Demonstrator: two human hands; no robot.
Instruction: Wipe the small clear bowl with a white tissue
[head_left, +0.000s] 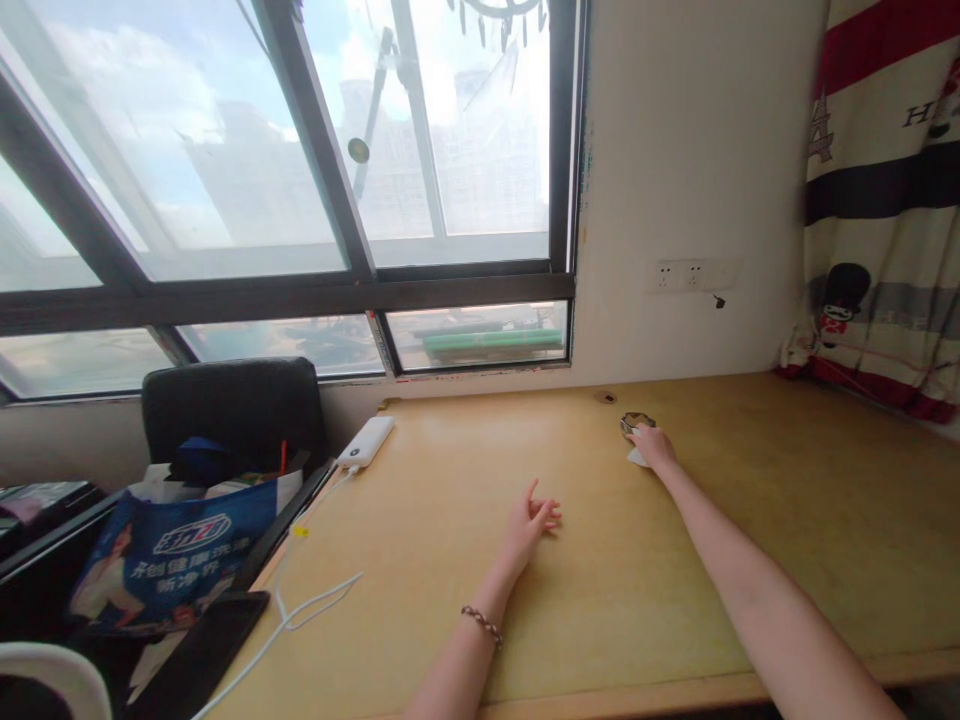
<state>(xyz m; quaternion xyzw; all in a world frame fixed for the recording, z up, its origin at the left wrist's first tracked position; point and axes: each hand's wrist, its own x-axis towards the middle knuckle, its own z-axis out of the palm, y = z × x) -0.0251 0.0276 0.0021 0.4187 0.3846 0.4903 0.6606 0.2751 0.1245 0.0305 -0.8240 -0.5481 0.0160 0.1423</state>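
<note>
My right hand (654, 446) reaches out over the far part of the wooden desk (450, 540). Its fingers are closed on what looks like a white tissue (637, 458), which shows below them. Right at the fingertips sits a small round glass dish, like an ashtray (634, 418), partly covered by the hand; whether they touch I cannot tell. My left hand (534, 520) hovers over or rests on the middle of the desk, fingers apart and holding nothing. A beaded bracelet (482, 625) circles that wrist.
A white power bank (367, 442) lies at the desk's left edge, with a white cable (281, 615) trailing forward. Left of the desk stands a black chair (232, 410) carrying a blue bag (180, 550). Wall sockets (694, 275) and a curtain (885, 240) are at the right.
</note>
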